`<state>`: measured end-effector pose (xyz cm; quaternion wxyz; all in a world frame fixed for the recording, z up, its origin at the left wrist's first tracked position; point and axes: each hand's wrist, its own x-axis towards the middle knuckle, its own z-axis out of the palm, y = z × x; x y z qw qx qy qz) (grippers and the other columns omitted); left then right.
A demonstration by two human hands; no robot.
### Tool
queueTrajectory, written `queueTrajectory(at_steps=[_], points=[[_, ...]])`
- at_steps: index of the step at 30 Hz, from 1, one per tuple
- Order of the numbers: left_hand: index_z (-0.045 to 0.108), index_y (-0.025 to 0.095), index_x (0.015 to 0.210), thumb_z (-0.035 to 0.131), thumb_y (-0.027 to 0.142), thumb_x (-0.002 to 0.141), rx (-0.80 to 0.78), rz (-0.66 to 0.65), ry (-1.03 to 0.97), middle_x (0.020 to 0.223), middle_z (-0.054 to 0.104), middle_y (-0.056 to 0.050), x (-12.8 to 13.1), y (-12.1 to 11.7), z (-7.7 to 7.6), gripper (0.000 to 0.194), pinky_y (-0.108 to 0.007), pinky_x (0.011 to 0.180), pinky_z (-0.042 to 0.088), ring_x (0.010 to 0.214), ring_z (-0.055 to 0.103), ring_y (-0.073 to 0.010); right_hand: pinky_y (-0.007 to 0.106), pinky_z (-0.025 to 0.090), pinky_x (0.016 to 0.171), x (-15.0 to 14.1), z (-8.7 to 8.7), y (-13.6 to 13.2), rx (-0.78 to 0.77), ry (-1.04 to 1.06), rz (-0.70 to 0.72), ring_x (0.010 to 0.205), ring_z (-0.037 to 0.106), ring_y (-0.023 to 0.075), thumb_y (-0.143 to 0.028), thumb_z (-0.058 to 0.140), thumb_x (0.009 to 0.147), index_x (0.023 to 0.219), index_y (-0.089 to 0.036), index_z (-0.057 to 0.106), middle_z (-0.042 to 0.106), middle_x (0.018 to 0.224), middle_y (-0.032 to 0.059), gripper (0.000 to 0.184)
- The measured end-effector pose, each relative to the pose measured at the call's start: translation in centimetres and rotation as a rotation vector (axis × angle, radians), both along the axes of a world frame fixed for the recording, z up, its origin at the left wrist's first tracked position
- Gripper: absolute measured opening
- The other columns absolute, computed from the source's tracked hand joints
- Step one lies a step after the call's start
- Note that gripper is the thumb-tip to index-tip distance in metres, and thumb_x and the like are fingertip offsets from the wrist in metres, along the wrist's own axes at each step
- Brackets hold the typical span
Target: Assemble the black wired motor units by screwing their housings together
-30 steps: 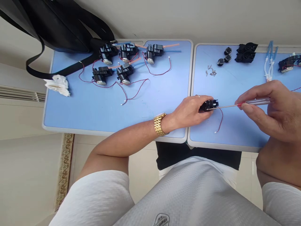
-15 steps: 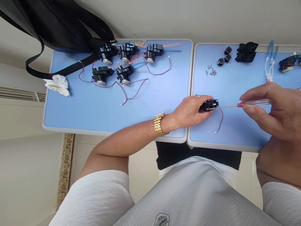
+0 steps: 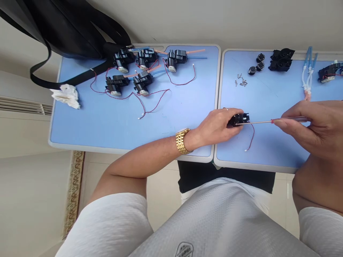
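My left hand (image 3: pixel 218 125) grips a small black plastic housing (image 3: pixel 238 119) against the right-hand blue table, with a gold wristwatch (image 3: pixel 182 141) on that wrist. A twisted red wire (image 3: pixel 252 137) curls down from the housing onto the tabletop. My right hand (image 3: pixel 318 123) pinches a screwdriver (image 3: pixel 289 120) with a clear handle and red collar. Its thin metal shaft lies nearly level and reaches onto the housing, and its exact tip is hard to make out.
Several black assemblies with red wires and tubes (image 3: pixel 143 82) sit on the left table, beside a black bag (image 3: pixel 69 28) and crumpled tissue (image 3: pixel 66 96). Tiny screws (image 3: pixel 241 81), round black parts (image 3: pixel 255 64), black housings (image 3: pixel 281 60) and clear tubing (image 3: pixel 308 75) lie beyond.
The screwdriver's handle end has swung down, bringing the tool from a slope to nearly level. My right hand has shifted with it. My left hand and the housing have barely moved.
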<state>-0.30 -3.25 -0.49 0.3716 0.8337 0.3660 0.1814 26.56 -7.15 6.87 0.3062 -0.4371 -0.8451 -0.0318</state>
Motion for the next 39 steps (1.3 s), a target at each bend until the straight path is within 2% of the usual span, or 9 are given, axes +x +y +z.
queueTrajectory(at_steps=[4,7,12,17,21,25,31,35,39], points=[[0.073,0.019,0.140,0.067,0.030,0.101,-0.013,0.000,-0.013,0.126,0.085,-0.007,0.0,0.1,0.0,0.041,-0.037,0.102,0.061,0.113,0.080,-0.0250,0.030,0.043,0.051,-0.2,0.2,-0.7,-0.165,0.027,-0.023,0.048,0.058,0.0087,-0.056,0.059,0.114,0.099,-0.029,0.069,0.075,0.074,-0.0104,0.032],[0.073,0.018,0.141,0.068,0.030,0.101,-0.012,0.007,-0.010,0.126,0.085,-0.007,0.1,0.1,0.0,0.042,-0.037,0.101,0.061,0.112,0.080,-0.0252,0.030,0.047,0.054,-0.4,0.4,-1.1,-0.223,0.064,-0.037,0.056,0.066,0.0093,-0.050,0.065,0.111,0.105,-0.030,0.068,0.082,0.091,-0.0090,0.022],[0.073,0.020,0.140,0.067,0.031,0.101,-0.005,-0.003,0.009,0.125,0.085,-0.007,0.0,0.1,-0.1,0.041,-0.037,0.101,0.061,0.112,0.080,-0.0251,0.028,0.044,0.052,-0.1,-0.2,-0.7,-0.093,0.032,-0.042,0.057,0.068,0.0090,-0.046,0.072,0.109,0.098,-0.030,0.068,0.077,0.074,-0.0124,0.020],[0.073,0.020,0.141,0.067,0.031,0.101,-0.001,0.005,0.009,0.125,0.085,-0.007,0.0,0.1,0.1,0.042,-0.037,0.101,0.061,0.112,0.080,-0.0253,0.027,0.033,0.045,0.1,-0.5,0.0,-0.003,-0.004,-0.004,0.043,0.048,0.0071,-0.053,0.066,0.112,0.082,-0.027,0.061,0.053,0.050,-0.0127,0.040],[0.074,0.019,0.139,0.066,0.030,0.101,-0.023,0.000,-0.011,0.124,0.085,-0.007,0.1,0.1,0.2,0.040,-0.037,0.100,0.061,0.110,0.080,-0.0244,0.029,0.040,0.051,0.0,0.2,-0.6,-0.142,0.003,-0.035,0.046,0.052,0.0075,-0.057,0.059,0.114,0.098,-0.027,0.066,0.071,0.070,-0.0113,0.035],[0.073,0.019,0.139,0.066,0.031,0.101,-0.030,0.001,-0.017,0.126,0.085,-0.007,0.1,0.2,0.1,0.041,-0.036,0.101,0.060,0.113,0.080,-0.0250,0.030,0.044,0.053,-0.3,0.6,-1.4,-0.251,0.070,-0.068,0.050,0.058,0.0079,-0.048,0.067,0.110,0.106,-0.029,0.067,0.081,0.094,-0.0092,0.019],[0.073,0.020,0.140,0.067,0.030,0.101,-0.020,0.001,0.005,0.125,0.085,-0.007,0.0,0.1,0.2,0.041,-0.037,0.101,0.061,0.113,0.080,-0.0255,0.028,0.038,0.049,-0.3,-0.2,-0.5,-0.067,0.007,-0.072,0.049,0.060,0.0087,-0.048,0.069,0.110,0.090,-0.027,0.066,0.072,0.064,-0.0119,0.028],[0.074,0.019,0.138,0.066,0.029,0.101,-0.028,-0.002,-0.016,0.127,0.085,-0.007,0.0,0.1,0.3,0.039,-0.036,0.101,0.061,0.114,0.080,-0.0248,0.028,0.036,0.045,0.0,-0.2,-0.1,-0.058,-0.024,-0.051,0.040,0.048,0.0077,-0.054,0.066,0.112,0.079,-0.026,0.065,0.058,0.050,-0.0120,0.043],[0.073,0.020,0.139,0.067,0.030,0.101,-0.022,0.002,-0.012,0.127,0.085,-0.007,0.1,0.1,0.1,0.041,-0.037,0.101,0.061,0.114,0.080,-0.0248,0.027,0.043,0.050,-0.3,0.4,-0.5,-0.161,0.028,-0.044,0.052,0.065,0.0088,-0.055,0.062,0.113,0.098,-0.028,0.071,0.077,0.074,-0.0092,0.032]])
